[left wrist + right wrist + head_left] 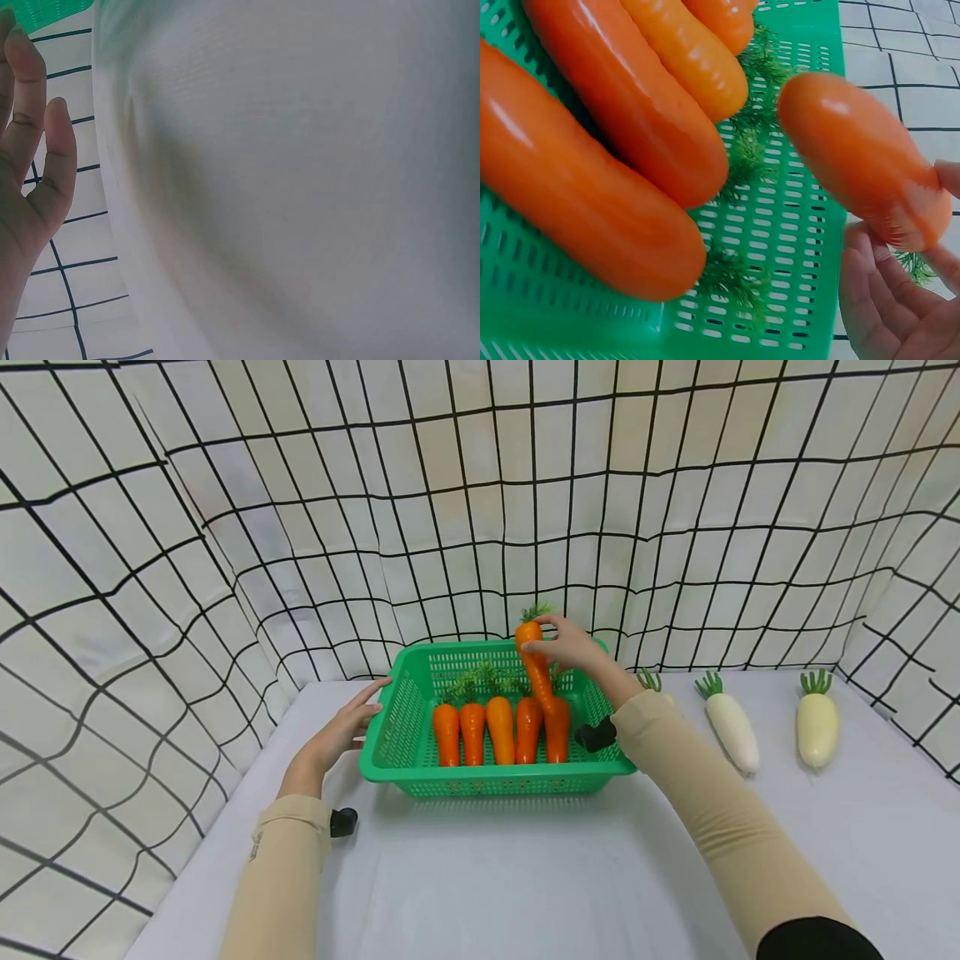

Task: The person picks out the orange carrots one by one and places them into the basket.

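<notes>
My right hand [570, 647] pinches an orange carrot [534, 668] near its leafy top and holds it upright over the back of a green basket [495, 774]. In the right wrist view, thumb and fingers close around the leafy end of that carrot [855, 150]. Its lower tip overlaps the rightmost carrot [557, 735] of several lying in a row inside the basket, green tops toward the back. At the basket's left rim is my left hand [337, 733], fingers extended along the edge. Only part of the left hand [37, 165] shows in the left wrist view.
To the right on the white cloth [480, 877] lie a white radish [732, 733] and a rounder, yellowish one [817, 732]. A third radish's leaves [649, 680] show behind the right forearm. Black wire mesh [532, 485] over white sheeting borders the back and sides.
</notes>
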The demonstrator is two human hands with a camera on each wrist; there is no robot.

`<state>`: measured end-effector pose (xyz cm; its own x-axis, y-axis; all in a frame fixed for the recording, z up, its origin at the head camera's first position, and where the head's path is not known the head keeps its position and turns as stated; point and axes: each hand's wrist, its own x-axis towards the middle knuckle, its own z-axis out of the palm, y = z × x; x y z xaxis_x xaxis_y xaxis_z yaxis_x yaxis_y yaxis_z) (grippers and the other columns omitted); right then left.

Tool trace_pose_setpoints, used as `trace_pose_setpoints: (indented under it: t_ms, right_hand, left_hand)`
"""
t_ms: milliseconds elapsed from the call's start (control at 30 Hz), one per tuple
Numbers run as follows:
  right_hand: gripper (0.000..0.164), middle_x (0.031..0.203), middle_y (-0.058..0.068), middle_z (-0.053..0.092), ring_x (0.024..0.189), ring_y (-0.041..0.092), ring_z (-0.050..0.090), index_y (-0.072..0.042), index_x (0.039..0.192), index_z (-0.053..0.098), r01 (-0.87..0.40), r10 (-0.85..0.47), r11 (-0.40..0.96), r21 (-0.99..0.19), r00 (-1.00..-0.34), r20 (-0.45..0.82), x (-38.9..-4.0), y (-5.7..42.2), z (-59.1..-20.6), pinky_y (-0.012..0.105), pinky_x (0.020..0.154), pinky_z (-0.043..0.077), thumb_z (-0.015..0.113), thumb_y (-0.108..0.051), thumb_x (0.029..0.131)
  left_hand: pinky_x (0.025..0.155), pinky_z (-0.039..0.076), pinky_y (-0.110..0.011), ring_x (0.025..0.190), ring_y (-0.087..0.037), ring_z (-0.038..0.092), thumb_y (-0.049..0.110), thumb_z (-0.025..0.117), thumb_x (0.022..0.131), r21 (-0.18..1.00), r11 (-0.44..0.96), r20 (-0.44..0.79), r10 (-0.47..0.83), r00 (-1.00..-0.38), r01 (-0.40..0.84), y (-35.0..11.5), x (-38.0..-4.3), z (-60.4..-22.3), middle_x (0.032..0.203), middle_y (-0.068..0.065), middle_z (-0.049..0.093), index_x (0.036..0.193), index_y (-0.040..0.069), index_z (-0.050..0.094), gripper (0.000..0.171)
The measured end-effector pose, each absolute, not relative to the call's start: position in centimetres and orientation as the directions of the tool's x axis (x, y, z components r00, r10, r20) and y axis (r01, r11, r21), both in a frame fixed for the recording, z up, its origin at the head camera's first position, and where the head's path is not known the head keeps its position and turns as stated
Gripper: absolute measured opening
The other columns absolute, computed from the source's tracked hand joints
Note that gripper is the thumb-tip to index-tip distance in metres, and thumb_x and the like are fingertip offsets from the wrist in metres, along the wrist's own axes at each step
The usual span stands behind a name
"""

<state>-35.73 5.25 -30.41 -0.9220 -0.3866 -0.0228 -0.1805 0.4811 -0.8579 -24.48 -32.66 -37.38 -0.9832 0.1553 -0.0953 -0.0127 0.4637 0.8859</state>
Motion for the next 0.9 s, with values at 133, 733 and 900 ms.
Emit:
trace_pose_setpoints:
  t_ms: [133,733,900]
  right_hand:
    - [0.065,0.128,0.028,0.055,0.081,0.025,0.061,-0.012,0.16,0.029,-0.144,-0.383,0.47,-0.871,-0.922,-0.054,-35.8,4.6,-31.0,0.055,0.089,0.055,0.061,-0.025,0.105]
    - [0.057,0.143,0.027,0.044,0.105,0.042,0.063,-0.015,0.16,0.028,-0.103,-0.444,0.559,-0.823,-0.875,-0.192,-35.4,4.2,-31.8,0.047,0.083,0.059,0.053,-0.015,0.108]
    - [0.062,0.14,0.028,0.044,0.107,0.04,0.06,-0.014,0.16,0.024,-0.111,-0.444,0.594,-0.797,-0.871,-0.21,-35.6,4.3,-32.1,0.049,0.088,0.056,0.055,-0.012,0.107]
  left_hand:
    - [0.104,0.041,-0.06,0.122,-0.032,0.061,0.045,0.036,0.109,0.889,0.458,-0.093,0.161,-0.983,-0.009,-32.7,-24.5,-37.3,0.13,-0.015,0.066,0.166,0.031,0.015,0.062]
    - [0.107,0.037,-0.064,0.128,-0.043,0.056,0.044,0.036,0.109,0.892,0.452,-0.098,0.158,-0.983,-0.017,-32.6,-24.3,-37.2,0.138,-0.025,0.058,0.167,0.032,0.013,0.063]
    - [0.106,0.038,-0.063,0.128,-0.042,0.056,0.044,0.036,0.109,0.887,0.461,-0.1,0.156,-0.983,-0.017,-32.6,-24.3,-37.1,0.137,-0.024,0.06,0.166,0.033,0.013,0.062]
